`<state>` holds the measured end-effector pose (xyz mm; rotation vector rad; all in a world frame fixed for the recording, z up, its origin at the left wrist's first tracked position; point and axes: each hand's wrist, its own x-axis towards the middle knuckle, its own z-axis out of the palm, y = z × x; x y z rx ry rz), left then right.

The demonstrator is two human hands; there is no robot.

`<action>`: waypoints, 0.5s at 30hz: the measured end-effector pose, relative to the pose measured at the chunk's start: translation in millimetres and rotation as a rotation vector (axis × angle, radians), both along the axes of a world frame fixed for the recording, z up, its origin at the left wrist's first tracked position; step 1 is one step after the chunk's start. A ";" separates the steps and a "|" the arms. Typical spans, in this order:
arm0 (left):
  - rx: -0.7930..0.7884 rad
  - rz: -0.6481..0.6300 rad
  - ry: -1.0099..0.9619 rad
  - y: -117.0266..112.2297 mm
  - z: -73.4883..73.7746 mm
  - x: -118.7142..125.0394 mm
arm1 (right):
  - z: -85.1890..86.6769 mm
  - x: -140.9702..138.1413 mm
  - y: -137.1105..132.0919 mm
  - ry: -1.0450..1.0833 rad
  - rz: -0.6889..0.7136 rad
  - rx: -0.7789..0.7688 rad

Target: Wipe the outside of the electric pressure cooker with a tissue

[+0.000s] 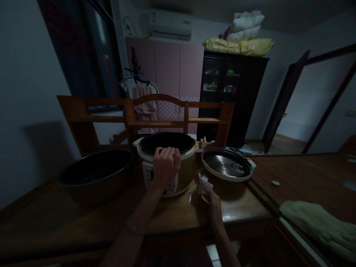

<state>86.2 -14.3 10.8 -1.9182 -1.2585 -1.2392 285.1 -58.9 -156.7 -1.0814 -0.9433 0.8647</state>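
Note:
My left hand (166, 165) is closed, its fingers curled at the front rim of a white and yellowish electric cooker (185, 168). The cooker stands upright without its lid, and its dark inside shows. My wrist and hand cover part of the control panel (147, 174). In my right hand (213, 205) is a crumpled white tissue (205, 182), pinched just right of the cooker. Beyond that hand, the round lid (226, 165) lies with its metal inner side up. A large dark inner pot (97, 178) sits left of the cooker, open at the top.
A wooden shelf rack (158, 123) rises along the back of the wooden table (178, 215). To the right, a brown surface (300, 174) carries a small white object (275, 183) and a pale green cloth (317, 222). Behind stand a pink wardrobe (167, 70) and a black cabinet (250, 92).

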 end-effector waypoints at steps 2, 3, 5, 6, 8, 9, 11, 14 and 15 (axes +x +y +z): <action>-0.008 0.009 0.010 -0.3 0.2 0.2 | -0.5 1.1 1.6 0.028 0.010 -0.009; -0.009 0.014 0.017 -0.4 0.3 0.1 | -0.6 1.4 2.1 0.042 0.017 -0.015; -0.005 0.019 0.028 -0.4 0.6 -1.0 | -0.3 1.8 2.4 0.072 0.019 -0.026; -0.003 0.017 0.032 -0.2 0.7 -2.2 | 0.2 1.8 2.1 0.087 0.016 -0.029; -0.002 0.001 0.033 0.4 0.7 -6.3 | 1.4 1.8 1.2 0.107 0.007 -0.035; -0.003 -0.012 0.034 0.7 0.6 -8.9 | 2.2 1.8 0.6 0.107 0.007 -0.038; -0.008 -0.040 0.035 1.2 0.4 -14.5 | 3.6 1.9 -0.6 0.090 0.012 -0.041; -0.014 -0.070 0.040 1.3 0.1 -21.0 | 5.0 1.9 -1.8 0.068 -0.007 -0.036; -0.014 -0.077 0.042 1.2 0.0 -22.4 | 5.3 1.8 -1.9 0.067 -0.013 -0.034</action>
